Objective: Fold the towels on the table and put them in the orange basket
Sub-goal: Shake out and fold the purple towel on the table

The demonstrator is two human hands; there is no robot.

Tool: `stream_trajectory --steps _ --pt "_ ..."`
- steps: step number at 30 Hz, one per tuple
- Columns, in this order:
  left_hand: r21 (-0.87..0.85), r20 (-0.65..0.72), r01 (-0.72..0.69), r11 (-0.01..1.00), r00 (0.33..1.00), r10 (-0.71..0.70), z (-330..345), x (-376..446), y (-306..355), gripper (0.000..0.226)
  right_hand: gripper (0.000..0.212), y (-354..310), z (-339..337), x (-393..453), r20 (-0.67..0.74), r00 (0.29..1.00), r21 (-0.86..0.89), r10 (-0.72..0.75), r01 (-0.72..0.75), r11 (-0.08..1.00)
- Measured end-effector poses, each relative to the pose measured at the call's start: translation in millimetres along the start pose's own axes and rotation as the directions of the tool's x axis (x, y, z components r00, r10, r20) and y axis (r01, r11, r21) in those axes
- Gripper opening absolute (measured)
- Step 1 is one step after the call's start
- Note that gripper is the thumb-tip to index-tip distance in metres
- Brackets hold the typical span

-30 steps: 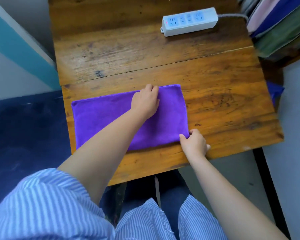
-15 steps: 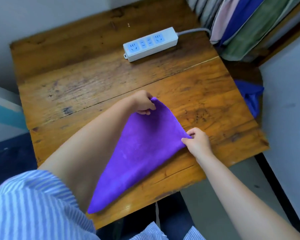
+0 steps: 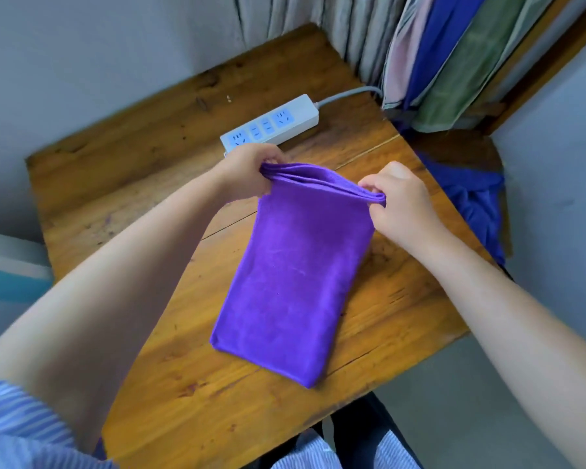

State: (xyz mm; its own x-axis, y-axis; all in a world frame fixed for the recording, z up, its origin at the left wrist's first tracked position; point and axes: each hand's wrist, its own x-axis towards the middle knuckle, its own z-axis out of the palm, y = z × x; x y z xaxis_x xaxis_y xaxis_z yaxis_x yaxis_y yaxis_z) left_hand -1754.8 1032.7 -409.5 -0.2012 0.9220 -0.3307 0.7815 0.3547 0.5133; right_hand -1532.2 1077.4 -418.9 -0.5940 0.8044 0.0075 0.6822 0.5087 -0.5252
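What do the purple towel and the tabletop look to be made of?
Purple towel: likely microfiber, with a matte, short nap; it drapes limply from both hands' grip. Table: varnished wood planks, with visible grain, knots, a seam and a slight sheen. Power strip: smooth white plastic.

The folded purple microfibre towel point(image 3: 293, 265), which a second ago lay flat and lengthwise across the worn wooden table point(image 3: 170, 394), now hangs as a narrow strip with its lower end resting on that table. The left hand point(image 3: 251, 174), earlier pressing flat on the towel, now pinches one top corner. The right hand point(image 3: 401, 206) has left the near table edge and grips the other top corner, nearer the white power strip point(image 3: 271, 125).
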Motion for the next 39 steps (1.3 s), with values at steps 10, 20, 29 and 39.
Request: stream_trajectory --steps 10,20,29,39 --pt "0.322 0.051 -0.175 0.93 0.985 0.168 46.0 -118.2 -46.8 0.012 0.016 -36.7 45.4 -111.7 0.042 0.959 -0.101 -0.279 0.282 0.954" --pt "0.319 0.11 -0.279 0.906 0.96 0.257 92.0 -184.8 -101.1 0.016 0.021 -45.3 101.2 -179.7 0.151 0.905 -0.17 -0.398 0.421 0.891" --pt "0.516 0.181 -0.167 0.84 0.98 0.083 117.1 -191.5 -118.8 0.019 0.029 -36.4 124.1 -191.8 0.14 0.871 -0.29 -0.47 0.49 0.822" --pt "0.34 -0.258 -0.078 0.937 0.95 0.173 126.9 -194.1 -69.7 0.019 0.032 -34.5 98.7 -143.2 -0.046 0.977 -0.363 -0.207 0.177 0.915"
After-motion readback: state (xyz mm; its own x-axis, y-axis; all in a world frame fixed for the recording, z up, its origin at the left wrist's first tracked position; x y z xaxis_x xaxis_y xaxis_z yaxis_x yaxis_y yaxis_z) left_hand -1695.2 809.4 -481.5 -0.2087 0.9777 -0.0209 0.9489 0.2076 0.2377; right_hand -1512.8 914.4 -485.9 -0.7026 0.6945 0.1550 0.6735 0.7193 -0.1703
